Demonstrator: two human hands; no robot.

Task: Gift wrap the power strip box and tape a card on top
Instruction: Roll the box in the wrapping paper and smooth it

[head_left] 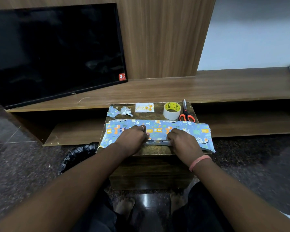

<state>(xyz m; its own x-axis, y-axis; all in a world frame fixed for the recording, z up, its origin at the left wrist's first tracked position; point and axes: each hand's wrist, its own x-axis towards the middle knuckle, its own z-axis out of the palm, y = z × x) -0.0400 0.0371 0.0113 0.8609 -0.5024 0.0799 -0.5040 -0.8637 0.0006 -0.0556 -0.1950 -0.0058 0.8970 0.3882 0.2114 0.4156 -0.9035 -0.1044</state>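
A long box wrapped in blue patterned gift paper (157, 129) lies across a small dark wooden stool (154, 150). Along its near side a strip of the power strip box (157, 142) shows under the paper's edge. My left hand (132, 137) and my right hand (182, 139) lie on top of the paper with fingers curled at that near edge, pinching the paper there. At the back of the stool lie a white birthday card (144, 107), a roll of clear tape (172, 110) and orange-handled scissors (186, 114).
Two crumpled paper scraps (119, 111) sit at the stool's back left. A black TV (54, 52) leans on a wooden shelf unit (208, 87) behind. A black plastic bag (77, 156) lies on the floor to the left. My feet rest below the stool.
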